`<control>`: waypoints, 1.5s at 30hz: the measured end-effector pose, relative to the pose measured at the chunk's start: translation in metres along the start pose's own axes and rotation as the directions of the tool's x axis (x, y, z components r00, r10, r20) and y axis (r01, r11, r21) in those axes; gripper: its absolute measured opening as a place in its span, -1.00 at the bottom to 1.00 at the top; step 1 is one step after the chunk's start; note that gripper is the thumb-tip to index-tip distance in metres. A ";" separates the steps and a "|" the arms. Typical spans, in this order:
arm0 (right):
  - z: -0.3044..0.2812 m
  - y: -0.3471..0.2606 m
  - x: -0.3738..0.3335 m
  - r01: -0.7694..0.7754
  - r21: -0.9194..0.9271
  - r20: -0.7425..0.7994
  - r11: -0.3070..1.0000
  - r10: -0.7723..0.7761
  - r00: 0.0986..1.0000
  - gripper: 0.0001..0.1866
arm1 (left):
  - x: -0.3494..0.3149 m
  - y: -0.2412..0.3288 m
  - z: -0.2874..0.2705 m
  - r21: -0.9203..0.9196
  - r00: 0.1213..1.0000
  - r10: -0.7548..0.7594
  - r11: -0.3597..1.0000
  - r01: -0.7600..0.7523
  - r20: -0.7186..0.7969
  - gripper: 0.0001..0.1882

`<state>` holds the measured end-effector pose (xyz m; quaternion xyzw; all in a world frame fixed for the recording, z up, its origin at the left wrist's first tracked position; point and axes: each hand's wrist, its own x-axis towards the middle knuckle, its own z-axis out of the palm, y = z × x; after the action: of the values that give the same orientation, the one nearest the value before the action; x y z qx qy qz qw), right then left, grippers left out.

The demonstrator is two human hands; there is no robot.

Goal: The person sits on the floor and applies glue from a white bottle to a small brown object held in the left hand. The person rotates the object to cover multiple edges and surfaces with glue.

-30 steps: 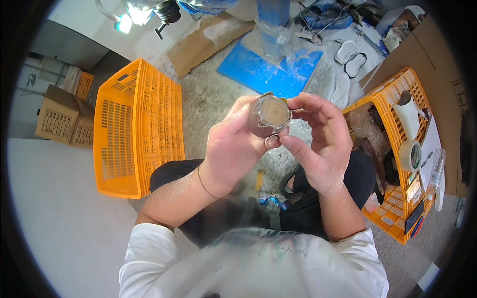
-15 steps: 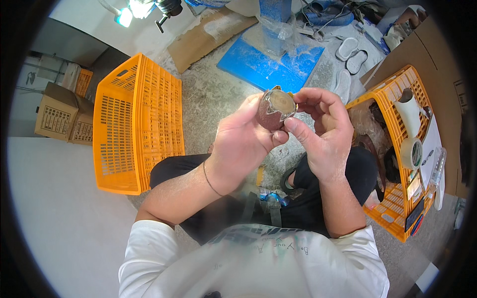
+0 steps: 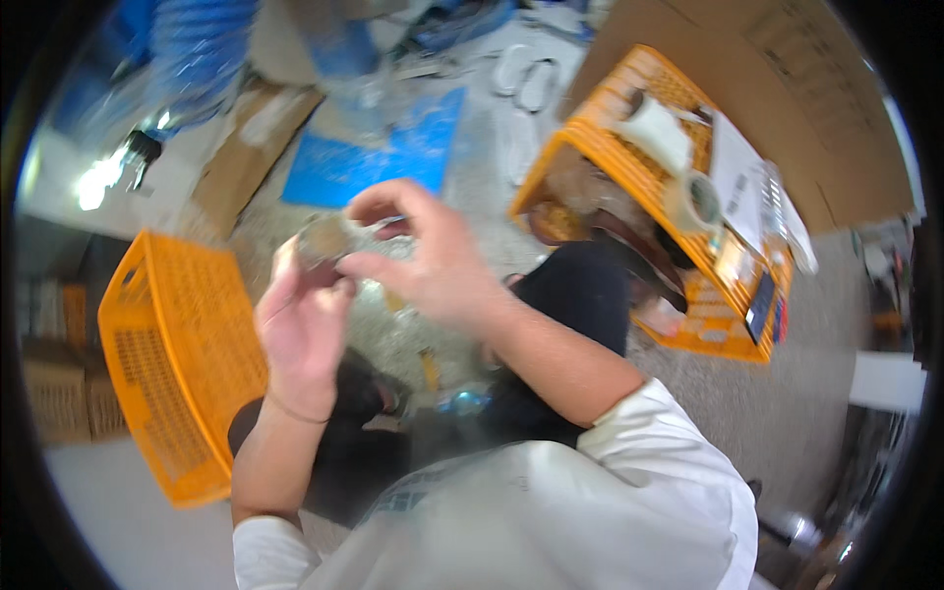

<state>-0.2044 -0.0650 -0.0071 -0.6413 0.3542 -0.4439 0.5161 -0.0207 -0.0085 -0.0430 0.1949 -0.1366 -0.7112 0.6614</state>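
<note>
One round piece (image 3: pixel 324 238) at ten o'clock, grasped by left fingers (image 3: pixel 284 275), could slip if spread right fingers (image 3: pixel 395 196) bump it.

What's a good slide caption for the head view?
Left hand holds a small round-faced piece, right hand close by, with orange crates on either side.

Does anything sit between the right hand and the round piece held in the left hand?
Nothing visible does. The right hand is close by the right side of the round piece, which the left hand holds; blur hides whether the right hand touches it.
</note>
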 end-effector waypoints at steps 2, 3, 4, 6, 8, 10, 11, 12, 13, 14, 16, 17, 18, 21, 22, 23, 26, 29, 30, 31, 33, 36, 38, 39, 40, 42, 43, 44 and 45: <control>-0.019 -0.009 -0.001 0.050 -0.049 -0.062 0.998 -0.053 0.997 -0.72 | 0.001 0.006 0.002 0.229 0.993 0.109 0.969 -0.097 -0.043 -0.65; -0.033 -0.013 -0.002 0.125 -0.106 -0.106 0.986 -0.137 0.985 -0.78 | 0.001 0.008 0.004 0.334 0.990 0.141 0.933 -0.134 0.003 -0.67; -0.044 -0.019 -0.005 0.174 -0.166 -0.141 0.971 -0.198 0.970 -0.82 | 0.001 0.011 0.006 0.391 0.984 0.175 0.904 -0.175 0.035 -0.70; -0.079 -0.026 -0.010 0.184 -0.285 -0.257 0.941 -0.260 0.931 -0.84 | 0.003 0.013 0.009 0.489 0.957 0.256 0.823 -0.289 0.134 -0.71; -0.121 -0.030 -0.022 0.155 -0.426 -0.321 0.891 -0.310 0.895 -0.86 | 0.004 0.015 0.012 0.578 0.927 0.326 0.727 -0.372 0.186 -0.73; -0.166 -0.027 -0.038 0.028 -0.536 -0.389 0.844 -0.275 0.879 -0.88 | 0.005 0.015 0.014 0.645 0.911 0.333 0.645 -0.409 0.244 -0.73; -0.192 -0.023 -0.046 -0.021 -0.559 -0.412 0.829 -0.255 0.875 -0.86 | 0.004 0.015 0.015 0.662 0.899 0.336 0.611 -0.434 0.280 -0.73; -0.224 -0.020 -0.048 -0.228 -0.582 -0.527 0.781 -0.149 0.836 -0.82 | 0.004 0.016 0.016 0.687 0.907 0.318 0.594 -0.418 0.276 -0.74; -0.260 -0.015 -0.045 -0.331 -0.611 -0.578 0.719 -0.120 0.807 -0.77 | 0.004 0.015 0.017 0.690 0.908 0.312 0.591 -0.417 0.282 -0.74; -0.299 -0.009 -0.035 -0.374 -0.680 -0.596 0.630 -0.179 0.783 -0.75 | 0.005 0.014 0.017 0.695 0.909 0.304 0.588 -0.415 0.285 -0.74; -0.372 0.011 -0.012 -0.468 -0.796 -0.571 0.383 -0.219 0.791 -0.71 | 0.006 0.011 0.017 0.709 0.914 0.275 0.577 -0.405 0.299 -0.73; -0.404 0.022 -0.001 -0.546 -0.812 -0.580 0.208 -0.173 0.796 -0.67 | 0.008 0.009 0.017 0.716 0.915 0.255 0.569 -0.405 0.314 -0.73; -0.429 0.035 0.006 -0.520 -0.842 -0.539 0.143 -0.160 0.827 -0.66 | 0.010 0.008 0.017 0.716 0.914 0.238 0.569 -0.405 0.328 -0.72; -0.478 0.072 0.028 -0.499 -0.866 -0.499 0.024 -0.079 0.863 -0.65 | 0.016 0.003 0.016 0.765 0.915 0.235 0.501 -0.404 0.329 -0.72; -0.487 0.081 0.035 -0.520 -0.853 -0.521 0.036 -0.043 0.852 -0.66 | 0.020 0.002 0.015 0.761 0.894 0.243 0.469 -0.449 0.377 -0.74; -0.495 0.090 0.043 -0.543 -0.838 -0.544 0.046 0.001 0.839 -0.66 | 0.021 0.001 0.014 0.771 0.902 0.234 0.469 -0.431 0.363 -0.74; -0.510 0.104 0.055 -0.585 -0.811 -0.583 0.008 0.061 0.810 -0.78 | 0.025 -0.003 0.012 0.770 0.920 0.186 0.504 -0.391 0.346 -0.73; -0.519 0.117 0.058 -0.548 -0.836 -0.549 -0.030 0.034 0.835 -0.80 | 0.026 -0.006 0.013 0.778 0.941 0.138 0.533 -0.333 0.308 -0.74; -0.520 0.120 0.057 -0.518 -0.855 -0.519 -0.027 0.033 0.854 -0.79 | 0.025 -0.007 0.014 0.781 0.947 0.126 0.539 -0.316 0.296 -0.75; -0.521 0.121 0.057 -0.493 -0.869 -0.494 -0.033 0.022 0.869 -0.78 | 0.024 -0.010 0.015 0.775 0.946 0.120 0.547 -0.316 0.301 -0.75; -0.517 0.117 0.062 -0.510 -0.855 -0.511 -0.092 -0.008 0.859 -0.72 | 0.023 -0.010 0.017 0.768 0.944 0.114 0.555 -0.318 0.309 -0.75; -0.492 0.080 0.067 -0.512 -0.853 -0.521 -0.098 0.095 0.849 -0.72 | 0.017 -0.008 0.019 0.792 0.949 0.082 0.531 -0.301 0.305 -0.76; -0.455 0.033 0.080 -0.555 -0.823 -0.555 0.125 0.039 0.831 -0.77 | 0.016 -0.004 0.020 0.775 0.912 0.085 0.500 -0.386 0.401 -0.76; -0.425 0.010 0.085 -0.579 -0.770 -0.605 0.267 -0.019 0.796 -0.80 | 0.017 -0.001 0.020 0.793 0.904 0.064 0.456 -0.404 0.423 -0.76; -0.389 -0.012 0.088 -0.444 -0.802 -0.485 0.399 -0.001 0.875 -0.82 | 0.018 -0.001 0.021 0.800 0.895 0.046 0.428 -0.419 0.444 -0.77; -0.301 -0.044 0.081 -0.218 -0.856 -0.226 0.468 0.040 0.973 -0.83 | 0.015 0.002 0.025 0.828 0.859 0.020 0.255 -0.499 0.511 -0.78; -0.253 -0.052 0.073 -0.025 -0.892 -0.015 0.450 0.025 1.000 -0.81 | 0.012 0.004 0.027 0.814 0.819 0.016 0.099 -0.572 0.574 -0.79; -0.205 -0.055 0.063 0.016 -0.865 0.065 0.501 0.079 0.995 -0.81 | 0.009 0.003 0.030 0.807 0.813 0.004 0.117 -0.578 0.582 -0.79; -0.162 -0.060 0.052 0.191 -0.773 0.262 0.605 0.030 0.965 -0.81 | 0.004 0.001 0.033 0.796 0.802 0.000 0.125 -0.592 0.597 -0.80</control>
<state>-0.3379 -0.1556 0.0743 -0.8685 0.4167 -0.1806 0.1983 -0.0348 -0.0148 -0.0137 0.3578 -0.7404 -0.3289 0.4643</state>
